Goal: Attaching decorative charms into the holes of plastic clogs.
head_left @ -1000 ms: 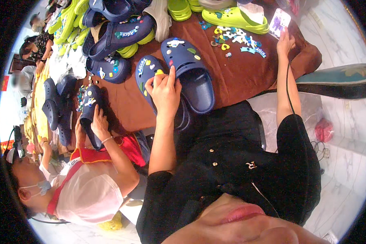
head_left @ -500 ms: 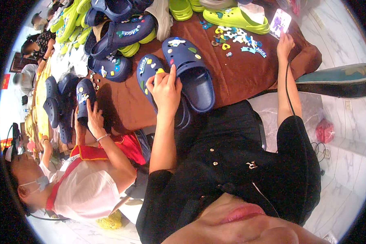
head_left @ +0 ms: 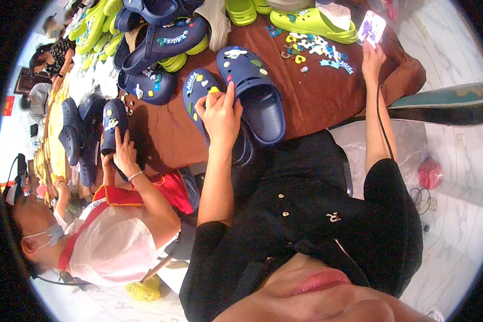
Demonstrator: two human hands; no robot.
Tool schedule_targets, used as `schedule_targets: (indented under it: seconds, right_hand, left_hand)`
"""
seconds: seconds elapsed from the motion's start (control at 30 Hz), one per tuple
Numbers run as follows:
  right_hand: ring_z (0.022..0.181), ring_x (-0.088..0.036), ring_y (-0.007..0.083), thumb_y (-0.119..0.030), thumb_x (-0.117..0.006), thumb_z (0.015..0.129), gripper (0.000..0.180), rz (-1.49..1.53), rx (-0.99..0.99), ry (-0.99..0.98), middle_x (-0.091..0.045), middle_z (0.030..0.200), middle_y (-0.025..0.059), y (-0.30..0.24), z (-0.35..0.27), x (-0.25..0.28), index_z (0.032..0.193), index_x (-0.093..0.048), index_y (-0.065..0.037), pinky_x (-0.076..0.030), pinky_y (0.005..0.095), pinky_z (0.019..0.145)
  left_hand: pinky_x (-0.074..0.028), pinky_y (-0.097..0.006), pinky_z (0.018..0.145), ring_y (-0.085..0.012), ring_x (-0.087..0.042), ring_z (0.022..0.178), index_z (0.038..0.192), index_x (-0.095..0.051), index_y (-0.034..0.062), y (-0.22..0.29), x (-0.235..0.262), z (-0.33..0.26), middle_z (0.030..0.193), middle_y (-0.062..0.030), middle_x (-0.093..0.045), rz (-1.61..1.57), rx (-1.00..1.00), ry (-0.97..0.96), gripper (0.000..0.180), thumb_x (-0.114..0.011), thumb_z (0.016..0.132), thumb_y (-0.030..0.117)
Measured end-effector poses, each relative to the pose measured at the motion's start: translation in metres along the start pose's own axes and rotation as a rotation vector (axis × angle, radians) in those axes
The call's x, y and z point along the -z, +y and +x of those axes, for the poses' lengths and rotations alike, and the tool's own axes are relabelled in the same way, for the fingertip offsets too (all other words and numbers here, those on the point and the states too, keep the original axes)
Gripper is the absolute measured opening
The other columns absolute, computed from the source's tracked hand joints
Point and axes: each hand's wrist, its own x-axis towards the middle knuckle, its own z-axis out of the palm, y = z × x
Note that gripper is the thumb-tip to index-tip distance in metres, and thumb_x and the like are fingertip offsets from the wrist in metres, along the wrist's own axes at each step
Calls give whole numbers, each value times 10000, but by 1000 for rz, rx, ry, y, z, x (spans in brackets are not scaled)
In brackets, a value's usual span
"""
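Observation:
My left hand point(head_left: 220, 115) rests over a pair of navy clogs, its index finger stretched onto a small red charm and its other fingers bent. One navy clog point(head_left: 260, 115) lies toe away from me, with a white character charm and dots on its top. The other navy clog point(head_left: 197, 99) is partly hidden under the hand and bears a blue banner charm with green and yellow pieces. Off to the right, my right hand point(head_left: 371, 61) pinches a small card point(head_left: 371, 28) printed with a purple figure.
Loose charms point(head_left: 319, 48) lie scattered on the brown cloth point(head_left: 306, 107). A lime clog point(head_left: 314, 25) stands behind them. Decorated navy clogs point(head_left: 166, 45) are piled at the back left. At left, a co-worker point(head_left: 118, 231) handles a navy clog point(head_left: 112, 126). A bench point(head_left: 443, 104) stands at right.
My right hand has shifted slightly left and the card is tilted a little differently. My left hand keeps its place on the clogs. The co-worker's clog has moved slightly.

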Motion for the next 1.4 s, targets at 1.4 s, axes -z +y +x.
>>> schedule_targets:
  seconds: [1.4]
  right_hand:
    - [1099,-497,320,-139,-574,874,390,-177,-58,105,-583,1105,173,44,11,-9,1261,-568,-185,-329,450,961]
  left_hand:
    - [-349,-414,890,-185,-568,876,1152,-642,103,2,0,0,824,-28,-632,4,14,0,449,-713,711,139]
